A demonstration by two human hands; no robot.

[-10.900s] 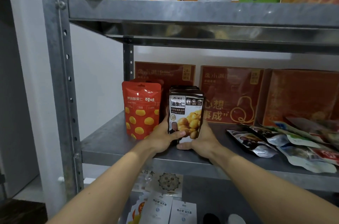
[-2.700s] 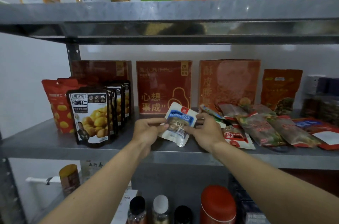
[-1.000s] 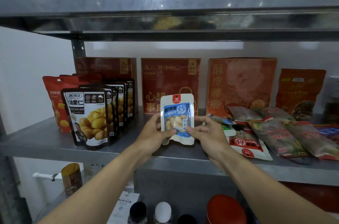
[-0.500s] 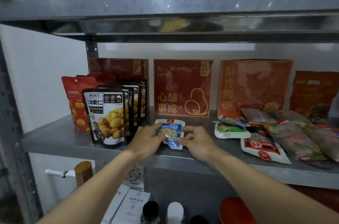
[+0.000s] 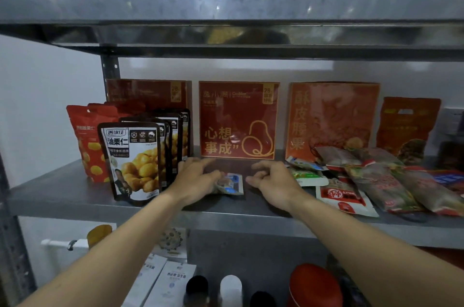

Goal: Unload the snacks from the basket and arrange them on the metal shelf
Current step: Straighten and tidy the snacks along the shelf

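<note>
Left hand rests with relaxed fingers on the small packet lying flat near the front edge of the shelf, while the right hand beside it, loosely curled, holds nothing.

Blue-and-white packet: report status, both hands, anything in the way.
Left hand rests on the blue-and-white packet, fingers relaxed. Right hand open beside it. Packet flat on the metal shelf. Black pouches left, loose packets right.

shelf — chestnut bags left | small packet centre | loose packets right
</note>
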